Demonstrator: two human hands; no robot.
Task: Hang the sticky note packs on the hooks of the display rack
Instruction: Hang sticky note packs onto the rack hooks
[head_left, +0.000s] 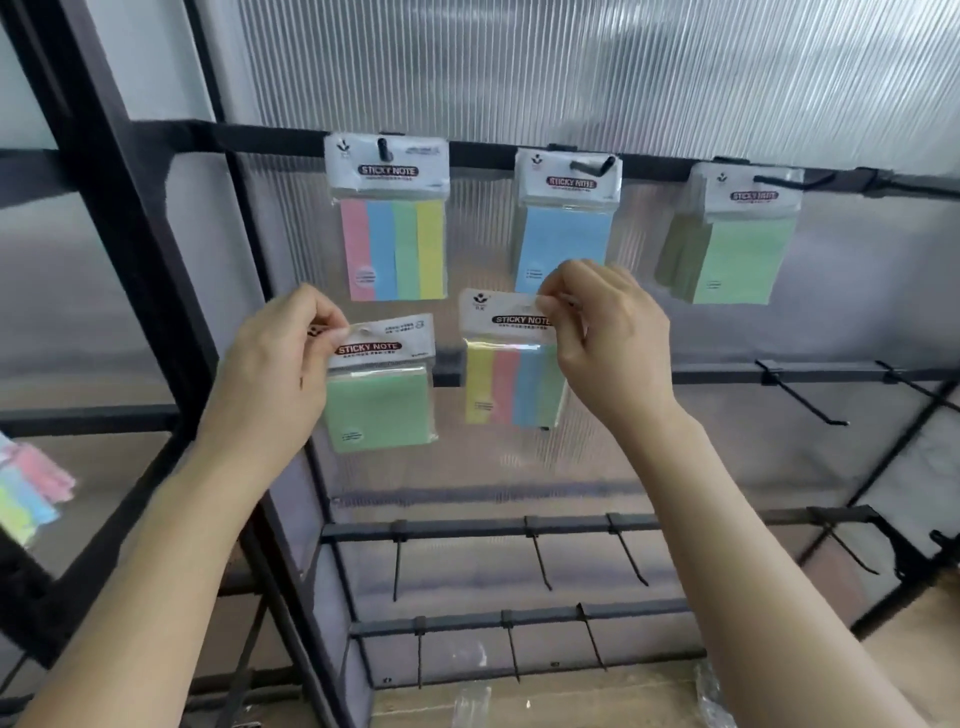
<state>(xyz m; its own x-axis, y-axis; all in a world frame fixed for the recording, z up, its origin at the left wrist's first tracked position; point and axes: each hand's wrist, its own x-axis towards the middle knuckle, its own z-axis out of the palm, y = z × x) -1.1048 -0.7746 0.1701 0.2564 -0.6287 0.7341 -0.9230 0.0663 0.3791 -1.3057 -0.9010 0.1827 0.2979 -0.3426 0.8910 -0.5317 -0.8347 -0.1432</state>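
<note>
Green pack (379, 410) hangs header-up, left hand (275, 364) pinching; striped pack (511, 384) likewise — right hand (608, 332) pinching.

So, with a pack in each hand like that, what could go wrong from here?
1. The left hand pinches the green square sticky note pack only by its white header, and the right hand pinches the four-colour striped pack likewise; either could slip and drop.
2. With both hands busy, none is free to steady a thin black hook while threading.
3. The right hand is near the hanging blue pack and might knock it.
</note>
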